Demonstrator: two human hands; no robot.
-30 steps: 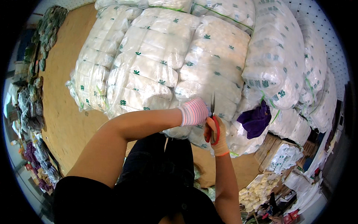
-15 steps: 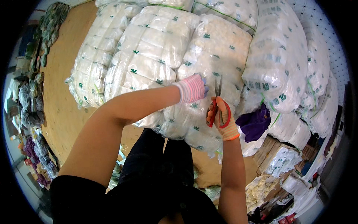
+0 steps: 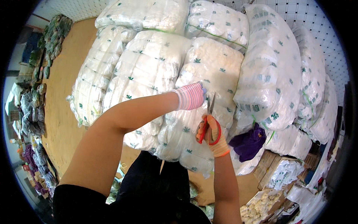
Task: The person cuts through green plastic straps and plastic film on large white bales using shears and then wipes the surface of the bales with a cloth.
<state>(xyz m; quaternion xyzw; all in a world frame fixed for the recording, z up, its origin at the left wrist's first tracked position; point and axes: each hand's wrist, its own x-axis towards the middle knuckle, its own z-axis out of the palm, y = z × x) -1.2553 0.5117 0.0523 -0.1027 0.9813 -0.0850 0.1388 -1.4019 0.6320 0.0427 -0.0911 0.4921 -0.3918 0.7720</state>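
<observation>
My left hand [image 3: 191, 96], in a pink-and-white striped glove, reaches across a clear plastic-wrapped bale [image 3: 210, 56] of pale goods with small green prints. Its fingers are curled against the wrap; whatever they pinch is hidden. Close to its right, my right hand [image 3: 215, 140], in an orange-cuffed glove, grips a pair of scissors [image 3: 211, 108] by red handles. The blades point away from me, slightly parted, with their tips beside the left fingertips. I cannot tell whether the blades touch the plastic.
More wrapped bales [image 3: 145, 63] are packed around, some tied with green cord [image 3: 220, 37]. A purple cloth [image 3: 249, 143] lies right of my right hand. Brown boards [image 3: 59, 100] stretch along the left. Cardboard boxes [image 3: 265, 166] and loose pale goods [image 3: 261, 205] lie at lower right.
The view has shifted, so the bales sit lower in the picture. Both hands are farther up the bale, and the scissors have come closer to my left hand, still held in my right.
</observation>
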